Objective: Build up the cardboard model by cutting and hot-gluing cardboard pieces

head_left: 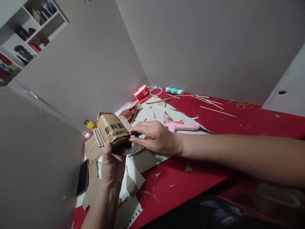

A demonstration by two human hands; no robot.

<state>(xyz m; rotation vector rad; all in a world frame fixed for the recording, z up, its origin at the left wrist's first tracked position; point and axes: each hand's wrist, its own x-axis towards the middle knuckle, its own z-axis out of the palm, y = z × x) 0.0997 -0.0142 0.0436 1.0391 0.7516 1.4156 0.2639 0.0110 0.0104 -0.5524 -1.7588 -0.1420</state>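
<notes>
Here, left hand (111, 165) gripped cardboard model (113, 129) from below, steadying it | right hand (154, 137) pinched its side strip | glue gun (182, 126) lay near.

A small brown cardboard model (113, 130) with printed black characters, held tilted above the table.
</notes>
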